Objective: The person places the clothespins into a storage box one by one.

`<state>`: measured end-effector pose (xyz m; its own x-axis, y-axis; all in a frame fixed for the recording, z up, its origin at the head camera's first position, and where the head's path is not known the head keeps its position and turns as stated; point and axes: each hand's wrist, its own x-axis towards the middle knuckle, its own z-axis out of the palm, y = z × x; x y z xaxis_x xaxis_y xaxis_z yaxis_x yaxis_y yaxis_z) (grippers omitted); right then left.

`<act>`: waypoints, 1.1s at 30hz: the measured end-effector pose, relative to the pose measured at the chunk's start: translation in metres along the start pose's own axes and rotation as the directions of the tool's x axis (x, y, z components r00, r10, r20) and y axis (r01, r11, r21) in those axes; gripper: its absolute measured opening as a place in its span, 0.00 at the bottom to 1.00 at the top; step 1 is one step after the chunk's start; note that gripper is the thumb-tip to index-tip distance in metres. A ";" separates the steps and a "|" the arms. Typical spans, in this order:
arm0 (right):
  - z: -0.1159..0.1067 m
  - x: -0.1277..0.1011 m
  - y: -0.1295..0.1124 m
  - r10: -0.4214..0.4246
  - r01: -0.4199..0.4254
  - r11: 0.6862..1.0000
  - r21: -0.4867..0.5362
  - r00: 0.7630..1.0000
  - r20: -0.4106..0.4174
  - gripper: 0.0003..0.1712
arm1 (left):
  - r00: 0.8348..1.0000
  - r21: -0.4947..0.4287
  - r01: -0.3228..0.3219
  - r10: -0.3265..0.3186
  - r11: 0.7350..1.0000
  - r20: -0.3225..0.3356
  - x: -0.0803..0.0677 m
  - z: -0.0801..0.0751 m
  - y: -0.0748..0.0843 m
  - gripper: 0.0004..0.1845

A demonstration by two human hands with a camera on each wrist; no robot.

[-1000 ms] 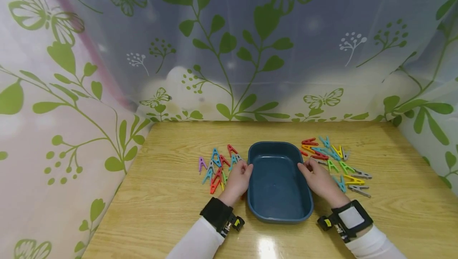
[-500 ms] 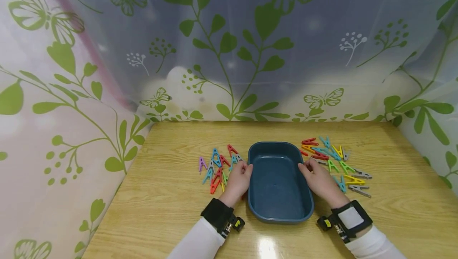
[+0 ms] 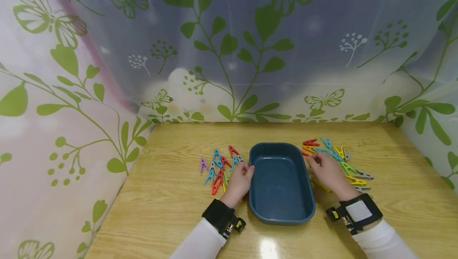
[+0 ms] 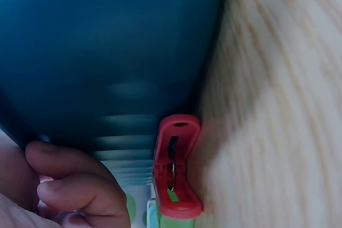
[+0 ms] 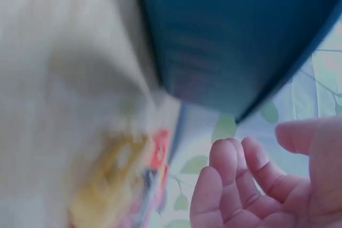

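A dark blue rectangular plastic basin [image 3: 280, 187] stands on the table with nothing inside it. My left hand [image 3: 239, 181] pinches its left rim, and in the left wrist view the fingers [image 4: 80, 185] curl beneath the edge. Close beside the basin's wall there, a red clothespin [image 4: 181, 209] shows. Just off the right rim, my right hand [image 3: 329, 173] hovers over clothespins with nothing in its grasp. The right wrist view shows its fingers [image 5: 222, 156] loosely bent and apart from the basin. A blurred yellow clothespin [image 5: 107, 190] lies below that hand.
Several coloured clothespins, among them a purple clothespin [image 3: 203, 165], lie left of the basin. Another scattered group, with a yellow clothespin [image 3: 356, 180], lies to its right. A patterned curtain [image 3: 229, 52] hangs along the wooden table's [image 3: 161, 211] back and sides.
My right hand has let go of the basin's right rim and moved slightly right, over the clothespins. My left hand keeps its hold on the left rim.
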<state>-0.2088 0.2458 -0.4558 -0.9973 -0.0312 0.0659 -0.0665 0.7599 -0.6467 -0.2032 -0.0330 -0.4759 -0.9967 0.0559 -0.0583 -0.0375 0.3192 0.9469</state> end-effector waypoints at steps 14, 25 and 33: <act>-0.005 0.043 0.010 -0.264 0.253 0.871 -0.422 0.964 0.033 0.13 | 1.000 0.009 0.003 -0.003 1.000 -0.009 0.001 -0.001 0.000 0.15; 0.002 0.057 0.020 -0.206 0.220 0.838 -0.499 0.975 0.084 0.14 | 1.000 0.013 -0.003 0.003 1.000 -0.018 0.000 0.002 -0.001 0.15; 0.003 0.064 0.025 -0.129 0.173 0.858 -0.484 0.984 0.123 0.08 | 1.000 0.000 -0.004 0.004 1.000 -0.019 0.000 0.001 -0.001 0.15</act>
<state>-0.2747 0.2608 -0.4697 -0.9765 -0.2086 0.0549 -0.2151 0.9607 -0.1756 -0.2035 -0.0327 -0.4773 -0.9980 0.0397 -0.0484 -0.0333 0.3189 0.9472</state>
